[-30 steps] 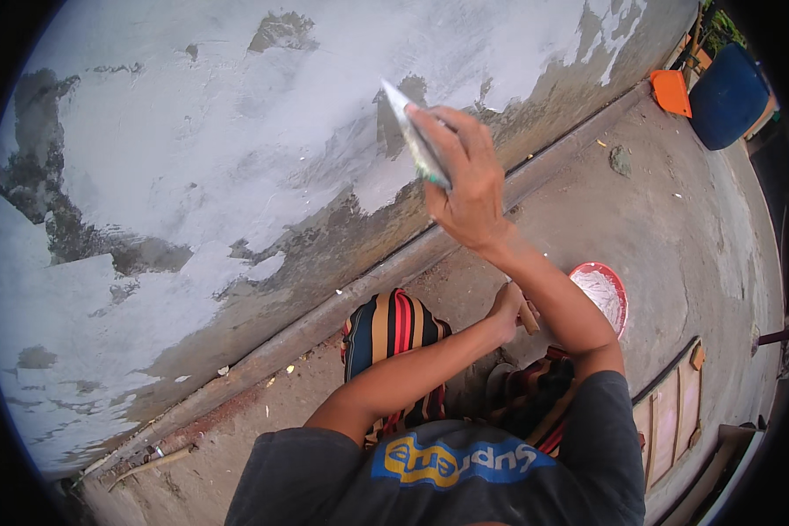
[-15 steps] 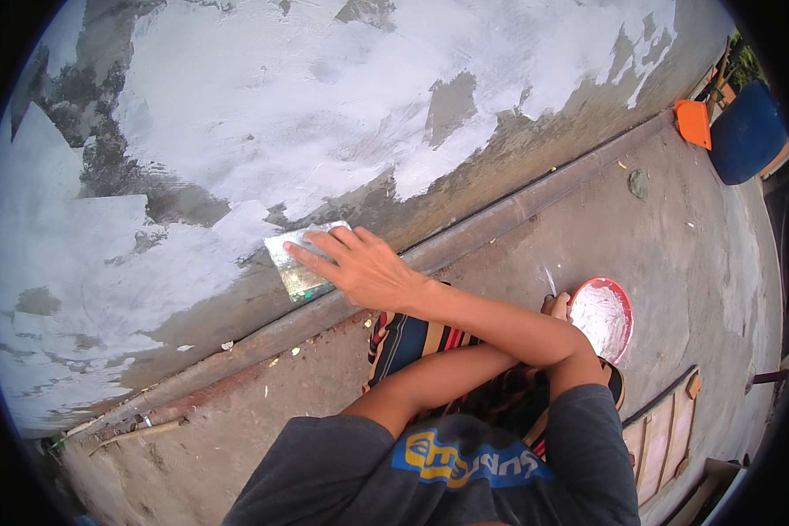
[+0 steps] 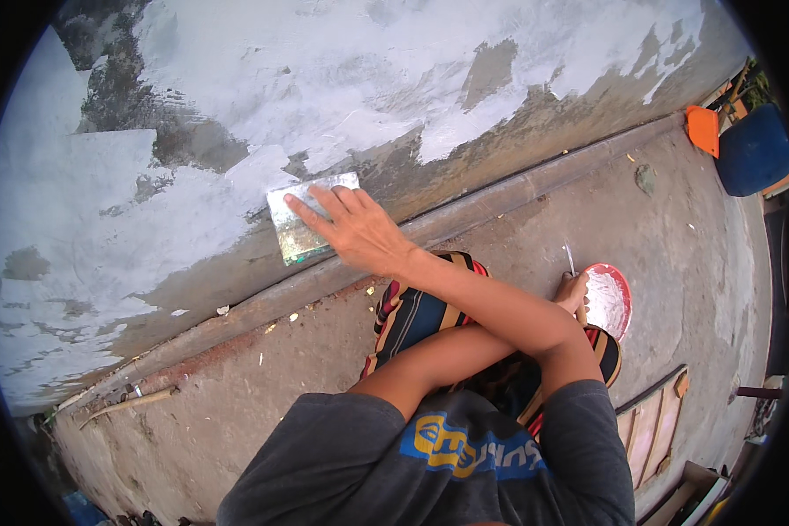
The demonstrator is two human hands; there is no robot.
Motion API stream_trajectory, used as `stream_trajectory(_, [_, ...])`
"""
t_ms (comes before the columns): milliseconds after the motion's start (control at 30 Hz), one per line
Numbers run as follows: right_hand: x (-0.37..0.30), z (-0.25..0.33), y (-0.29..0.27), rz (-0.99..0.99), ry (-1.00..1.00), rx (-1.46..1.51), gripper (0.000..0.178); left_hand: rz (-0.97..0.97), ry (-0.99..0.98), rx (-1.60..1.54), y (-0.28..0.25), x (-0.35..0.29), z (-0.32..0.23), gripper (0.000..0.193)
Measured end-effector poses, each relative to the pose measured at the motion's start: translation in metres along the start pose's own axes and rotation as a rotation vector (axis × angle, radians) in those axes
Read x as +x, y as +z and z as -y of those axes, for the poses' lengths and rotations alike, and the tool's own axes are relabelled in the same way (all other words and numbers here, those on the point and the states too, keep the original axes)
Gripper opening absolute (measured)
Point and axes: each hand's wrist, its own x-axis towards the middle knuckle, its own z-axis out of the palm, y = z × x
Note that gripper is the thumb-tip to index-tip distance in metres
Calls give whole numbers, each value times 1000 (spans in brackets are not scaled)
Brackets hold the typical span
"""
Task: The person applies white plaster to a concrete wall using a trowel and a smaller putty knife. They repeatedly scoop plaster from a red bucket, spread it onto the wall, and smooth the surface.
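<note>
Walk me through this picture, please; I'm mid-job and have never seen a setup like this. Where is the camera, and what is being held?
There is no machine here: you are seeing a person's two bare hands. The view comes from the left one of two wide fisheye cameras worn on the head, looking down, so straight edges bend near the rim.

The arms cross. The right hand, toward the picture's left, holds a flat metal plate at the lower wall; whether they touch is hard to tell. The left hand holds a narrow tool beside a red bowl of white paste.

The wall is patchy white and grey. Farther along the ground are an orange scoop-like piece and a blue container.
</note>
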Motion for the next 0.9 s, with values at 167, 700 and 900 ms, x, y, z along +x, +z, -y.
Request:
stream_trajectory(167, [16, -1, -34, 30, -8, 48, 86, 18, 0, -5, -6, -7, -21, 47])
stream_trajectory(700, [40, 52, 33, 68, -191, -18, 78, -9, 10, -113, 2, 24, -17, 42])
stream_trajectory(900, [60, 63, -16, 79, -125, 127, 72, 44, 58, -81, -1, 14, -20, 40])
